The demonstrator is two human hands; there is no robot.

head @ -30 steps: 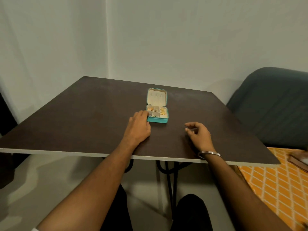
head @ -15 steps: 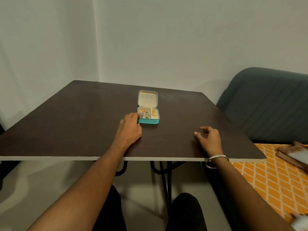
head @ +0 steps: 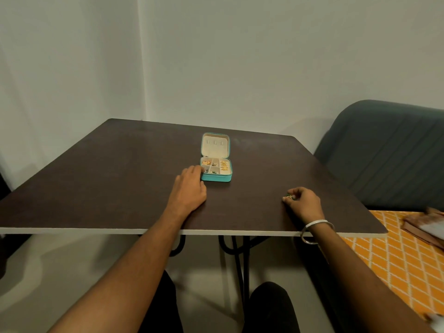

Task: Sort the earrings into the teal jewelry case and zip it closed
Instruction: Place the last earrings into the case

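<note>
The teal jewelry case (head: 216, 177) lies open in the middle of the dark table (head: 108, 169), its cream lid (head: 215, 145) tipped back. Gold and green earrings (head: 224, 165) fill its small compartments. My left hand (head: 190, 186) rests flat on the table, fingertips touching the case's near left corner. My right hand (head: 303, 202) sits near the table's front right edge, its fingers pinched on a small green and gold earring (head: 289, 196). A silver bangle hangs on that wrist.
A grey-green padded chair (head: 384, 150) stands to the right of the table. An orange patterned cloth (head: 394, 255) with a brown object (head: 422, 227) on it lies at the lower right. White walls meet in a corner behind the table.
My right hand slid right and nearer the front edge, and its fingers closed on a small earring. The left hand stayed at the case's corner. My head view shifted slightly.
</note>
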